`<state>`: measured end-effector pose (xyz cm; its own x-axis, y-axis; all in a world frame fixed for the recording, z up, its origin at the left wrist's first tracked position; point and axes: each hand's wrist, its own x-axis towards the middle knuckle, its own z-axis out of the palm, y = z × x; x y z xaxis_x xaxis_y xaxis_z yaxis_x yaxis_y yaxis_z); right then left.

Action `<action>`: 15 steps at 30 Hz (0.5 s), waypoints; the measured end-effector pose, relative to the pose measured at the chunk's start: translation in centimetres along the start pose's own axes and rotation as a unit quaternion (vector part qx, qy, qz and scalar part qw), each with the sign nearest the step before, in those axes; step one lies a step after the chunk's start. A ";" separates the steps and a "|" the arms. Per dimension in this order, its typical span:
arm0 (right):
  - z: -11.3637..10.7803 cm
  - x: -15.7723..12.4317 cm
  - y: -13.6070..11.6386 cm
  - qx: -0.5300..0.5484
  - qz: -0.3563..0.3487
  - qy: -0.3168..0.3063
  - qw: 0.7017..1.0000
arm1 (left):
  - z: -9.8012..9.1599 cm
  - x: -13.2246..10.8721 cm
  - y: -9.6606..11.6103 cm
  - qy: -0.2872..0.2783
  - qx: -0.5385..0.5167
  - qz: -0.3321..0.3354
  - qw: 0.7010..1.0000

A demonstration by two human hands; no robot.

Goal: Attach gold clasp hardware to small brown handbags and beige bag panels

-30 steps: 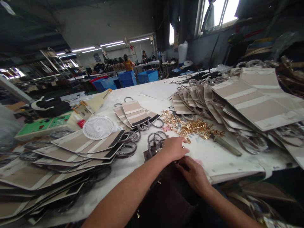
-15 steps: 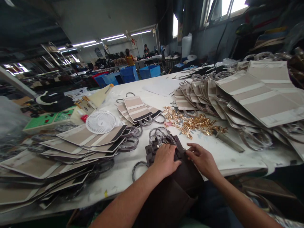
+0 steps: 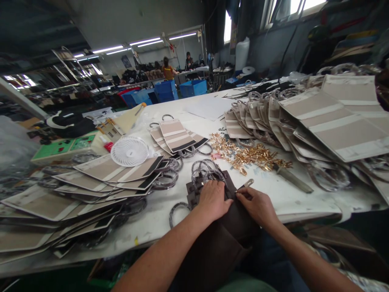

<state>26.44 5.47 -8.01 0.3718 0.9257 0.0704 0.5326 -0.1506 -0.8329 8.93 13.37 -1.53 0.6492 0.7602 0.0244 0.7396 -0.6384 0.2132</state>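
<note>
My left hand [image 3: 212,199] lies over the upper part of a dark brown leather-like bag [image 3: 241,221], fingers curled on it and the thumb stretched to the right. Plastic-wrapped loop handles [image 3: 204,169] rise just beyond those fingers. At the bag's right edge, my right hand [image 3: 257,206] pinches a small silver metal tool [image 3: 249,183]. One end of it sticks up beyond the fingers and the other points at the bag; its exact kind is unclear. The bag's lower part hangs in shadow between my forearms. A heap of gold metal fittings [image 3: 253,157] lies beyond my right hand.
Beige panels with wrapped handles are stacked at left [image 3: 103,184] and right [image 3: 337,117]. A white fan [image 3: 130,151] rests on the left stack. A dull green-grey handled tool [image 3: 294,180] lies at right. Two people and blue bins [image 3: 193,88] are in the background.
The silver tool now shows above my right fingers, which have closed into a pinch at the bag's edge. My left hand stays on the bag. The camera view has shifted slightly.
</note>
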 end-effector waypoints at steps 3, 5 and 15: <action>0.4 -0.1 -0.2 0.001 -0.026 0.004 1.000 | 0.1 0.5 -0.1 -0.009 -0.022 -0.016 1.000; 0.6 -0.3 -0.2 -0.006 -0.049 0.019 0.999 | 0.0 0.9 -0.3 -0.016 -0.040 -0.030 0.999; -0.8 -2.0 -1.1 -0.047 -0.165 0.086 0.981 | -4.0 1.3 0.4 -0.047 -0.142 -0.077 0.986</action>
<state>25.67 3.49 -6.78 0.2854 0.8588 0.4254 0.7106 0.1082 -0.6952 9.39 14.58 2.53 0.5562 0.8227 -0.1172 0.7602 -0.4467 0.4718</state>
